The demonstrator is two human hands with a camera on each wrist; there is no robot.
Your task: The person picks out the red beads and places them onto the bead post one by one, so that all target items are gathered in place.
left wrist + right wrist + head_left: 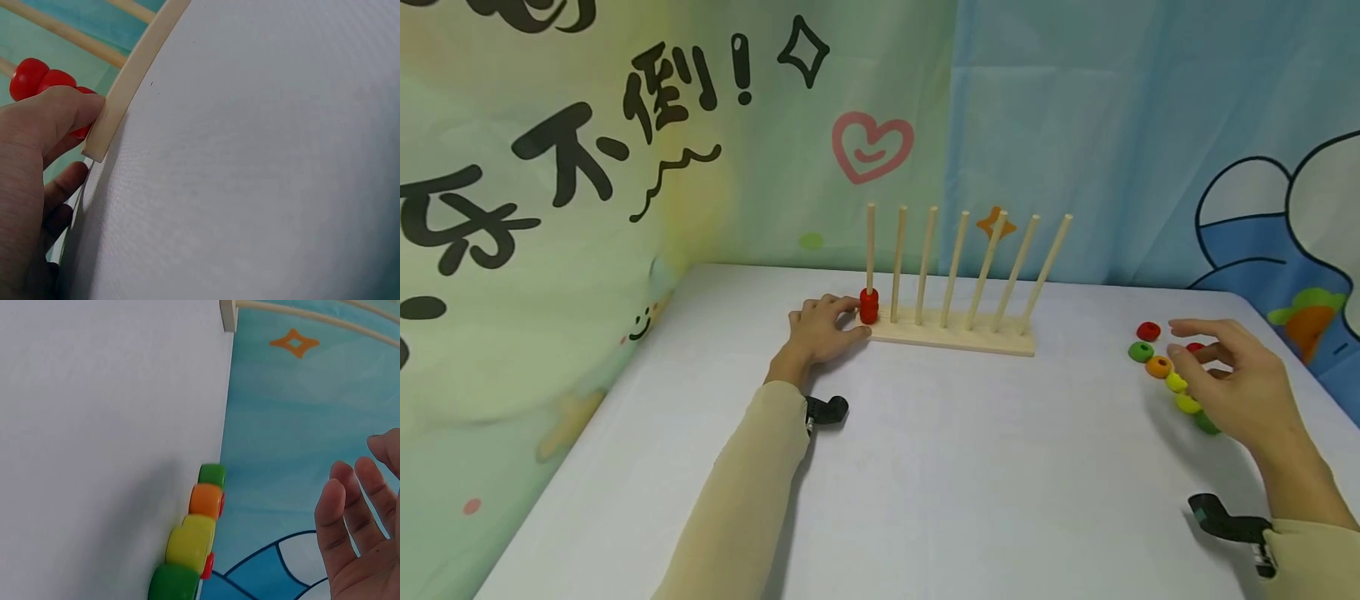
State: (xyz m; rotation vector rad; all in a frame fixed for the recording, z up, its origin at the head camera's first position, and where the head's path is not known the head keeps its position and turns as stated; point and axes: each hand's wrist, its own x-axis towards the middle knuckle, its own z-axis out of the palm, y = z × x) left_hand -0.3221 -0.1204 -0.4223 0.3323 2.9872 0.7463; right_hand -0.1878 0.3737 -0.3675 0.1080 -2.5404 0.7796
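Observation:
A wooden peg stand [955, 340] with a row of upright pegs stands on the white table. Red beads [868, 307] are stacked at the bottom of its leftmost peg. My left hand [823, 329] holds that end of the stand, its thumb [84, 111] against the front edge of the base. At the right, my right hand [1243, 383] hovers over loose beads with relaxed, parted fingers and nothing between them. Around it lie a red bead [1148, 332], green bead [1141, 352], orange bead [1158, 367], yellow beads [187, 545] and a darker green bead [174, 582]. The hand partly covers this group.
White cloth covers the table [970, 467]. Behind it hangs a printed backdrop [1060, 117] with cartoon shapes and black characters. Each wrist carries a black camera mount, such as the left mount [827, 410] and the right mount [1228, 521].

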